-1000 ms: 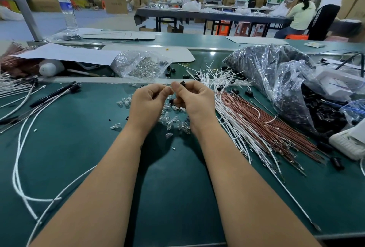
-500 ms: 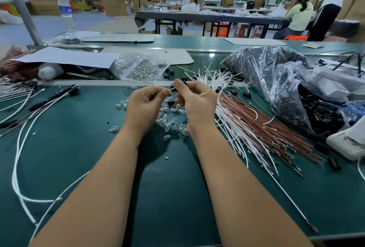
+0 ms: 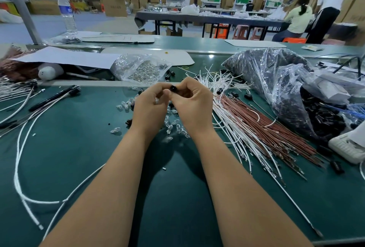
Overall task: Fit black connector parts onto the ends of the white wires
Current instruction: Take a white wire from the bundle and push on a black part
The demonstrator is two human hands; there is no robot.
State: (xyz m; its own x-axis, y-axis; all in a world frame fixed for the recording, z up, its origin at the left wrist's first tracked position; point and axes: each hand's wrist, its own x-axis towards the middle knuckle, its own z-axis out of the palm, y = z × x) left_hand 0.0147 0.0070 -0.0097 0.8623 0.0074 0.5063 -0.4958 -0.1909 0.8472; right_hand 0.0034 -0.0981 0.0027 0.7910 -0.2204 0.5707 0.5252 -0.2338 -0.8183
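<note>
Reaching out over the green table [image 3: 79, 158], both forearms meet at mid-table. The left hand [image 3: 149, 106] and right hand [image 3: 192, 106] touch at the fingertips, curled together and pinching one black connector part [image 3: 173, 88] between them. Small clear bulbs [image 3: 171, 126] lie scattered beneath the hands. Just right, white wires [image 3: 233, 126] fan beside brown wires [image 3: 272, 128]. Farther right lies a plastic bag of black parts [image 3: 276, 81]; farther left, a clear bag of bulbs [image 3: 140, 69].
</note>
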